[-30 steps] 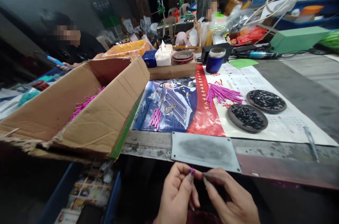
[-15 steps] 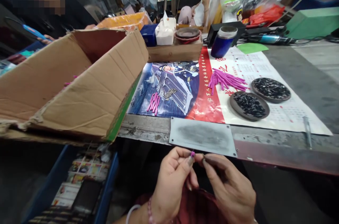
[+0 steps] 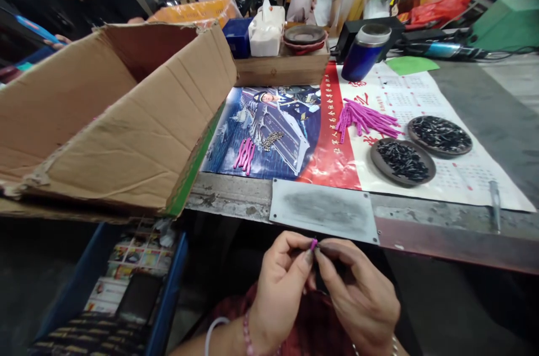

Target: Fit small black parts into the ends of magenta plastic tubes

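Note:
Below the table's near edge, my left hand (image 3: 281,288) pinches a small pink piece (image 3: 313,243) between thumb and fingers. My right hand (image 3: 357,294) is closed in a pinch right against it, fingertips touching the pink piece; what it holds is too small to make out. On the poster (image 3: 295,137) lie a small bunch of pink sticks (image 3: 245,154), a heap of tiny metal bits (image 3: 272,140) and a larger pile of pink sticks (image 3: 366,119). Two dark round dishes (image 3: 403,160) (image 3: 439,135) hold black pieces.
A big open cardboard box (image 3: 126,120) fills the left. A grey metal plate (image 3: 324,211) lies at the table edge. A blue cup (image 3: 365,53), a wooden tray (image 3: 281,67) and a tissue box stand behind. Other people sit at the far side.
The view has tilted down, so the table sits higher in frame. My two hands have closed together; the right fingertips now meet the pink piece.

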